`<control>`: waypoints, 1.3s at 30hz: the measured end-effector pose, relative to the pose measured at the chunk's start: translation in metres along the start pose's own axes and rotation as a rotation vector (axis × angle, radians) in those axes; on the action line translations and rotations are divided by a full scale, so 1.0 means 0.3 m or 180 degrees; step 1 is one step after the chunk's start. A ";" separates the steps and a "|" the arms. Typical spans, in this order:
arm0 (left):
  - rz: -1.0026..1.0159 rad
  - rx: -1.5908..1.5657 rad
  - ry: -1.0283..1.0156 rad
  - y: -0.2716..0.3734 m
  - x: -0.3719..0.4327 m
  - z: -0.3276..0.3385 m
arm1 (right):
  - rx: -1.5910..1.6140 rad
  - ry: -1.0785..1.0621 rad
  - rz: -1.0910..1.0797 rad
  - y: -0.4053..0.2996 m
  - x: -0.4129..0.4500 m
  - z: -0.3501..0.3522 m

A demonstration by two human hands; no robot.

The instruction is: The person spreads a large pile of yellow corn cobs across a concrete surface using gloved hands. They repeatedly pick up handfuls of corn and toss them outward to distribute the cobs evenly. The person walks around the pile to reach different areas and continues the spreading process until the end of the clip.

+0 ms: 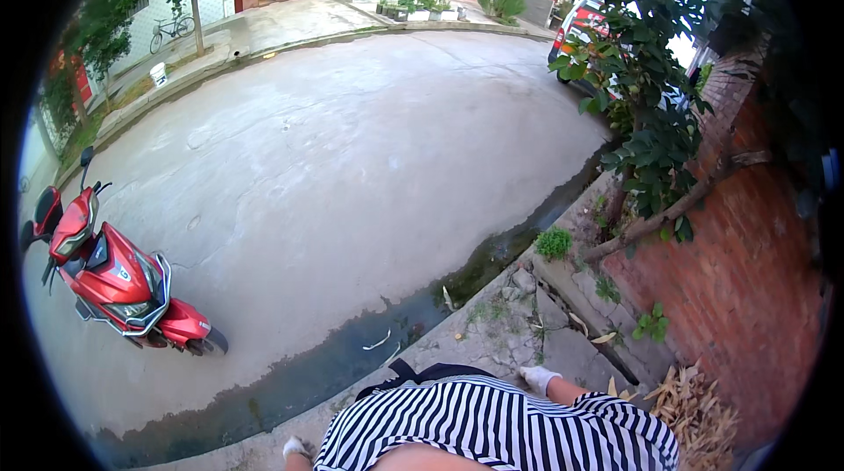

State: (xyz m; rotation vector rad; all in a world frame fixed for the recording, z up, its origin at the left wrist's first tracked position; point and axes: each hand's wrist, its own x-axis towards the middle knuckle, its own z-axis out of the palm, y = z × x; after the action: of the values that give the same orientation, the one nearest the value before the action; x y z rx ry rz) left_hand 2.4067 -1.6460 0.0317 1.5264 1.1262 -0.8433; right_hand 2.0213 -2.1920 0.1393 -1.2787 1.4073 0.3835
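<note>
Both hands wear whitish gloves. My left hand [297,448] shows at the bottom edge, low over the pavement's edge beside the wet gutter; its fingers are too small and cut off to read. Out past the striped sleeve, my right hand [539,378] hangs over the cracked concrete pavement [501,332]. Whether its fingers are apart is unclear, and no object shows in it. Between the hands are my black-and-white striped shirt [448,411] and some black cloth with a strap [422,372] in front of it.
A red scooter [125,280] stands on the concrete road at left. Dark water [316,365] lines the curb. At right are a leafy tree [659,108], a brick surface [738,286] and dry leaves [699,411]. Farther off are a parked vehicle [580,29], a white bucket [158,74] and a bicycle [173,31].
</note>
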 end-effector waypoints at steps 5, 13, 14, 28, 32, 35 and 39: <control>0.1040 0.0668 -0.0500 0.678 0.068 0.442 | -0.1010 0.0153 -0.0541 -0.282 -0.068 -0.020; 0.1965 0.0859 -0.1094 1.347 0.056 1.206 | -0.4212 -0.0395 -0.0814 -0.580 0.639 -0.187; 0.1891 0.0985 -0.1178 1.379 0.081 1.280 | -0.4376 -0.0558 -0.1165 -0.638 0.759 -0.244; -0.0188 0.0444 0.0505 2.013 0.478 1.835 | 0.0938 -0.0024 -0.0566 -2.492 1.432 -0.265; 0.0038 0.0636 0.0401 2.432 0.588 2.318 | 0.1067 0.0731 0.0385 -2.417 1.636 -0.386; 0.0569 0.0715 0.0088 2.855 0.666 2.808 | -0.2525 0.0665 -0.0236 -2.230 1.774 -0.514; 0.2094 0.1270 -0.1154 3.415 0.377 3.725 | -0.1883 0.0402 -0.0254 -2.348 1.921 -0.578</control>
State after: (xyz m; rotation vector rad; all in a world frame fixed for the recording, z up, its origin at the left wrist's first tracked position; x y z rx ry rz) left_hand 3.4486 -2.7521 -0.0151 1.8180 0.1586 -0.8544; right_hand 2.6559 -2.8515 -0.0040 -1.8569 1.3909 0.7093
